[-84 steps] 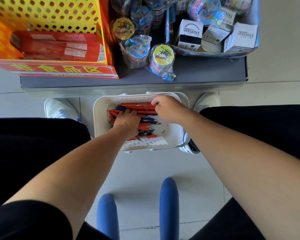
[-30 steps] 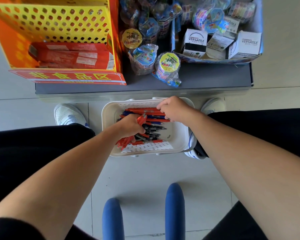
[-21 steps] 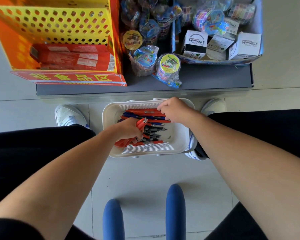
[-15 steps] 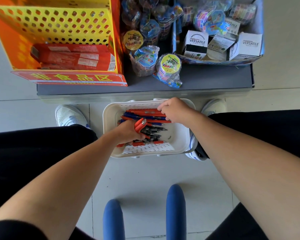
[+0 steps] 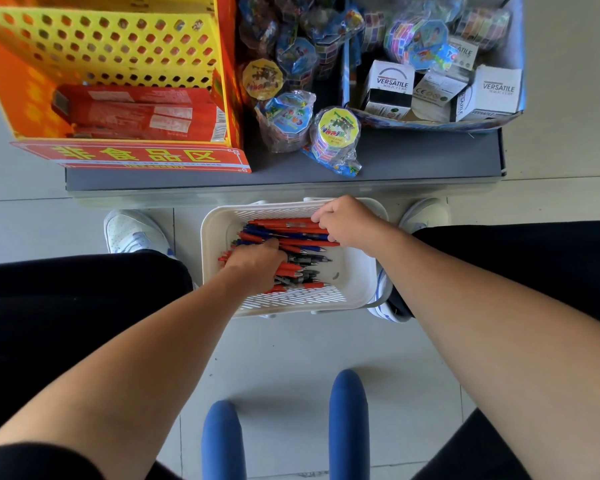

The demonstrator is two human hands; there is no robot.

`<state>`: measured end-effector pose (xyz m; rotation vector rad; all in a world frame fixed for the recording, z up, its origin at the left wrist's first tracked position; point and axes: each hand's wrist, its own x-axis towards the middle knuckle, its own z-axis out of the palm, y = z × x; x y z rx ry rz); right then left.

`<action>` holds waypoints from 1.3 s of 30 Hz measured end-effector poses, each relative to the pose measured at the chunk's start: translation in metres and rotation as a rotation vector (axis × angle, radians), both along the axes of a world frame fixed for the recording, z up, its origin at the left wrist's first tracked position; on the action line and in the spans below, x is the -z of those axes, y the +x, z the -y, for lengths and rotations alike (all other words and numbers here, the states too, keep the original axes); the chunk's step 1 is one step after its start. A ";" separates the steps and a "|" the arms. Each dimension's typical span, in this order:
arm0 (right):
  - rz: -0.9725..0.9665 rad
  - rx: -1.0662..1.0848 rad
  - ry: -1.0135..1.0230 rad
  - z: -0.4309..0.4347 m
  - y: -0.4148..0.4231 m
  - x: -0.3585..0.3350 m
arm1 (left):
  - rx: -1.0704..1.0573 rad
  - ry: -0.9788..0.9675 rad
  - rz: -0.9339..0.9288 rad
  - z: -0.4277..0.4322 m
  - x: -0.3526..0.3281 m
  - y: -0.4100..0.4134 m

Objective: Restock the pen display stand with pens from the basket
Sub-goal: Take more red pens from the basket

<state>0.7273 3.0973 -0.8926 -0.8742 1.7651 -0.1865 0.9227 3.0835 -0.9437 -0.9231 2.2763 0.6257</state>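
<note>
Centrally, inside the white basket (image 5: 359,284), the left hand (image 5: 257,263) clutches a bunch of pens (image 5: 284,234) while the right hand (image 5: 349,223) grips others.

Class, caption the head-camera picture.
Left hand and right hand grip pens in a white basket on the floor.

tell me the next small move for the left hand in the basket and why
Probably lift the left hand out with its bunch and carry it up to the yellow display stand. It curls round red pens in the white basket, so the grip looks made.
</note>
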 end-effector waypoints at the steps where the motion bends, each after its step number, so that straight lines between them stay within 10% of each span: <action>1: -0.002 -0.003 0.000 0.000 0.000 0.000 | 0.022 -0.015 0.003 -0.003 0.001 0.002; 39: -0.252 -0.153 -0.176 -0.003 0.002 -0.090 | -0.182 -0.161 -0.073 0.044 -0.117 0.006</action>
